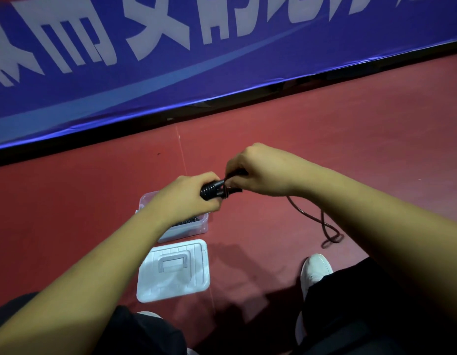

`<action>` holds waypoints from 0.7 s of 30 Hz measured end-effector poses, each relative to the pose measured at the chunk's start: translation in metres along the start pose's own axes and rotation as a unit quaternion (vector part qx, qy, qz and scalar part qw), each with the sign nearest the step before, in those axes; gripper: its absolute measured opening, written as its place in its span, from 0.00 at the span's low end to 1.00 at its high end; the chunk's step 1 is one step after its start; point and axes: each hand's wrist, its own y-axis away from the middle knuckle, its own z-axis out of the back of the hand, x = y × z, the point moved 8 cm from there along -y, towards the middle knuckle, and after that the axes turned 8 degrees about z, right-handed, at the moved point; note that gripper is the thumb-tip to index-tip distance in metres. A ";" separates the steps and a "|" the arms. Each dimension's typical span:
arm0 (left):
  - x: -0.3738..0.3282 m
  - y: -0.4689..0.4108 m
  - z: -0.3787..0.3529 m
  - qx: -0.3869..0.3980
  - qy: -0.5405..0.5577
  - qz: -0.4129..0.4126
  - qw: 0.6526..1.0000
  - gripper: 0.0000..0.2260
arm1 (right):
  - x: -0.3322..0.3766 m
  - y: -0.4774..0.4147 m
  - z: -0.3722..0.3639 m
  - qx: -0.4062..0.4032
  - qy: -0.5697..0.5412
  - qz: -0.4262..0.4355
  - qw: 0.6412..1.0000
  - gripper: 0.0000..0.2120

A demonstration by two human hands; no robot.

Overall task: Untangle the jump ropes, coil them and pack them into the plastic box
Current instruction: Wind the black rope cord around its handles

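Observation:
My left hand [190, 194] grips a black jump rope bundle [213, 192], its cord wound in tight coils around the handles. My right hand [258, 170] pinches the rope's cord just right of the coils. The loose tail of the cord [324, 224] hangs down from my right hand and lies in a loop on the red floor. Below my left hand sits the clear plastic box [196, 226], partly hidden by my forearm, with dark rope inside. Its white lid [174, 271] lies flat on the floor in front of it.
A blue banner with white lettering [171, 60] runs along the far side of the red floor [324, 137]. My white shoe [315, 271] and dark trouser legs are at the bottom right and bottom left.

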 end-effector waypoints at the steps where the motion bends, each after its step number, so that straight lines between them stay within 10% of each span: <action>1: -0.004 0.003 -0.003 0.007 -0.021 -0.009 1.000 0.10 | -0.001 0.001 0.002 -0.011 0.007 -0.004 1.000 0.07; 8: -0.026 0.010 -0.010 -0.023 -0.149 -0.017 0.988 0.23 | -0.007 0.003 0.005 -0.053 0.018 -0.025 0.998 0.08; 21: -0.030 0.018 0.022 -0.019 0.195 -0.121 0.973 0.14 | -0.048 -0.002 0.016 -0.115 -0.215 -0.079 0.967 0.13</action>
